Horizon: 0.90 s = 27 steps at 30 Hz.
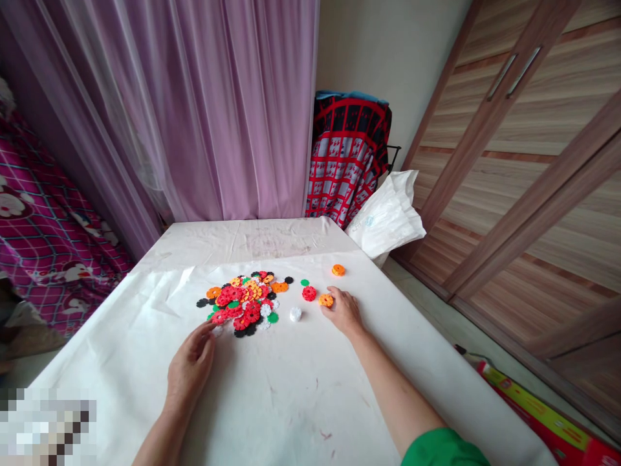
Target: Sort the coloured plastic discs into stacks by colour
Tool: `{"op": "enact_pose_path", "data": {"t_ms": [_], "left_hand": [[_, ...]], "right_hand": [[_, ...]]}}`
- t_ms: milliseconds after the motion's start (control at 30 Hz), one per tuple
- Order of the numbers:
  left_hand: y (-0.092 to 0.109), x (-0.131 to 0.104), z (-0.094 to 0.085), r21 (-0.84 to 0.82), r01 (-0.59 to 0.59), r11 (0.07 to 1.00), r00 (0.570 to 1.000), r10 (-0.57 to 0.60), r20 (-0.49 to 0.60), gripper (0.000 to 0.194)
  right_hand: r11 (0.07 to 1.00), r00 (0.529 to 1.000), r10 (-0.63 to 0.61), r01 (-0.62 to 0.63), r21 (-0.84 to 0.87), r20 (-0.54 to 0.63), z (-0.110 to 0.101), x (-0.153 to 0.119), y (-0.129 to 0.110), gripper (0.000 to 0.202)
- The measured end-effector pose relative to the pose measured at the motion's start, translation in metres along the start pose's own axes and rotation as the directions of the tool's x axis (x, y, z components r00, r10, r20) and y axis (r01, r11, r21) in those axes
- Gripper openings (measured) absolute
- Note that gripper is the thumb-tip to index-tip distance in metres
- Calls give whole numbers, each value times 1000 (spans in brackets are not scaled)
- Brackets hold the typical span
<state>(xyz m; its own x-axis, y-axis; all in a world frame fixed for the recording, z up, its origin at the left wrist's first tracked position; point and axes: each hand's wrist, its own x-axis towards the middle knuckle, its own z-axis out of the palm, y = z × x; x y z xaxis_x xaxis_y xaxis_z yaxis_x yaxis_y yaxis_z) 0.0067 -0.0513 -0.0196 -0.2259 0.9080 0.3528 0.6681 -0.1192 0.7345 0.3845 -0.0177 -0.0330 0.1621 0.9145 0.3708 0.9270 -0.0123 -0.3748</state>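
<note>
A loose pile of notched plastic discs [250, 294] in red, orange, black, green and white lies on the white-covered table. My left hand [194, 353] is at the pile's near left edge, its fingertips touching a red disc there. To the right, my right hand [343, 309] has its fingers round an orange disc stack [326, 300]. Just left of that stands a red stack [309, 294], with a green disc [305, 283] behind it. A white stack [295, 314] sits nearer to me. Farther back is another orange stack [338, 270].
The table [272, 401] carries a white cover with creases. A white bag [388, 217] leans at its back right corner. Behind are a purple curtain [233, 110] and a red-checked cloth [347, 152]. Wooden wardrobe doors [524, 162] stand at the right, with a red and yellow box [538, 408] below.
</note>
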Motion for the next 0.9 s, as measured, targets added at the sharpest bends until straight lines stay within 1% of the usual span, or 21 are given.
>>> {"op": "enact_pose_path", "data": {"t_ms": [67, 167, 267, 367, 500, 600, 733, 800, 900], "left_hand": [[-2, 0, -1, 10, 3, 1000, 1000, -3, 14, 34], [-5, 0, -1, 42, 24, 999, 999, -25, 28, 37], [-9, 1, -1, 74, 32, 997, 998, -35, 49, 39], [-14, 3, 0, 101, 10, 995, 998, -17, 66, 40], [-18, 5, 0, 120, -6, 993, 999, 1, 42, 39], [-17, 5, -2, 129, 9, 992, 997, -18, 71, 41], [-11, 5, -7, 142, 46, 989, 991, -63, 118, 46], [-7, 5, -9, 146, 59, 987, 990, -77, 118, 46], [-5, 5, -9, 144, 49, 988, 991, -67, 117, 44]], "right_hand": [[1000, 999, 10, -9, 29, -36, 2, 2, 6, 47], [993, 987, 94, -84, 80, -129, 1, 12, 23, 48], [979, 962, 190, -172, 107, -194, -6, 33, 43, 46], [971, 946, 233, -217, 96, -223, -14, 60, 58, 46], [975, 951, 222, -215, 56, -217, -17, 92, 64, 48], [981, 963, 193, -189, 36, -189, -12, 106, 65, 49], [984, 970, 179, -180, 7, -164, -4, 111, 68, 52], [986, 974, 164, -166, -2, -157, 0, 110, 69, 52], [989, 977, 147, -149, -1, -152, 2, 109, 70, 51]]}}
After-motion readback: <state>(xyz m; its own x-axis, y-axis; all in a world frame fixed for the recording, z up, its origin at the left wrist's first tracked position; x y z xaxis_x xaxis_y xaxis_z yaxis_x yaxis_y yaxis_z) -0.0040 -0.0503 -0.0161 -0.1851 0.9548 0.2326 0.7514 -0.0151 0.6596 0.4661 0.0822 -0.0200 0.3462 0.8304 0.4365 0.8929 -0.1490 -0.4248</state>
